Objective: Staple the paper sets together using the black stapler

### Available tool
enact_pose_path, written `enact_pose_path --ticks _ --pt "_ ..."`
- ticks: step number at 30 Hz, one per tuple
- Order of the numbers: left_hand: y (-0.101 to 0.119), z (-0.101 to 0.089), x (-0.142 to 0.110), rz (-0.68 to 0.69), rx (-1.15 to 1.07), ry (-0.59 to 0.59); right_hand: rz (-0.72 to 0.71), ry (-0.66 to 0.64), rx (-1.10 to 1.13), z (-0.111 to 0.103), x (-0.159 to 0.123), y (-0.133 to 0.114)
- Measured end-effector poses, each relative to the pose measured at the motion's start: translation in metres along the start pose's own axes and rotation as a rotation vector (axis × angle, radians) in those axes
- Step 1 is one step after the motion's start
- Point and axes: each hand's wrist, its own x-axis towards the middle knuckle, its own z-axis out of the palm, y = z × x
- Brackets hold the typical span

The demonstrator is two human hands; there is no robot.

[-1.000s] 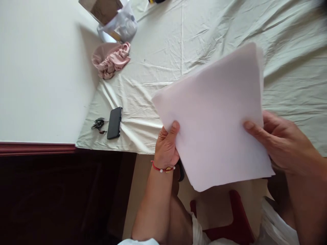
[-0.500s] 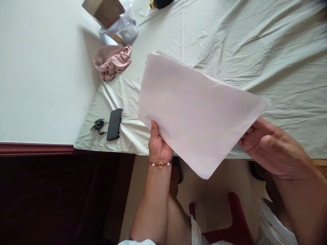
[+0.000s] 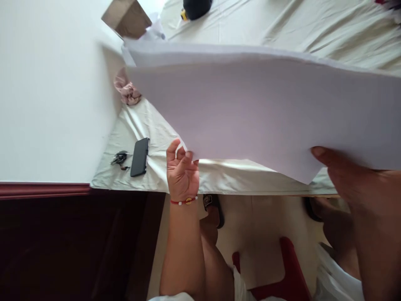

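A stack of white paper sheets [image 3: 250, 108] hangs spread wide above the sheet-covered table [image 3: 150, 175], close to the camera. My right hand [image 3: 360, 184] grips the stack's lower right corner, with the thumb lying on top. My left hand [image 3: 181, 171], wearing a red beaded bracelet, has its fingers curled at the stack's lower left corner and pinches the edge there. The paper hides much of the table behind it.
A black phone [image 3: 140, 156] and keys [image 3: 120, 158] lie near the table's left front corner. Behind them are a pink cloth [image 3: 127, 90], a cardboard box [image 3: 127, 17] and a black object [image 3: 196, 7]. A red stool [image 3: 291, 267] stands below by my legs.
The paper has swung up and turned wide, nearer the camera, and now covers most of the table. My left hand slid to the lower left corner; my right hand moved right.
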Motion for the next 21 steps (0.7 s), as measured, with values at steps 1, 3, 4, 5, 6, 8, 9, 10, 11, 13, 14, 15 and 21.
enact_pose_path --ticks 1,3,4,5,6,8,9,10,11,13,14,15,21 --pt "0.0 0.002 -0.001 0.02 0.032 -0.015 0.019 -0.001 -0.014 0.0 0.003 -0.003" --pt "-0.002 0.009 -0.005 0.06 0.127 -0.056 0.03 -0.007 -0.044 0.001 0.008 -0.004" --pt "-0.004 0.013 -0.007 0.083 0.185 -0.084 0.022 -0.037 -0.055 0.002 0.01 -0.003" --pt "-0.006 0.016 -0.01 0.104 0.241 -0.111 0.011 -0.052 -0.063 0.002 0.01 -0.002" --pt "-0.008 0.018 -0.012 0.121 0.287 -0.132 0.002 -0.055 -0.074 0.001 0.01 -0.001" --pt "-0.01 0.02 -0.014 0.142 0.339 -0.157 -0.015 -0.033 -0.105 -0.003 0.01 0.0" --pt "-0.01 0.019 -0.014 0.151 0.342 -0.16 -0.029 -0.01 -0.121 -0.005 0.01 -0.001" --pt "-0.01 0.017 -0.013 0.154 0.339 -0.163 -0.047 0.006 -0.132 -0.008 0.01 -0.003" --pt "-0.009 0.015 -0.012 0.152 0.335 -0.164 -0.07 -0.004 -0.14 -0.011 0.012 -0.005" --pt "-0.007 0.009 -0.008 0.122 0.327 -0.166 -0.111 -0.148 -0.133 -0.013 0.017 -0.007" --pt "-0.007 0.006 -0.007 0.1 0.324 -0.163 -0.118 -0.262 -0.124 -0.014 0.02 -0.008" --pt "-0.007 0.005 -0.005 0.06 0.325 -0.17 -0.112 -0.39 -0.112 -0.013 0.022 -0.008" --pt "-0.003 0.004 -0.007 -0.16 0.386 -0.194 -0.091 -0.4 0.026 -0.002 0.023 -0.008"
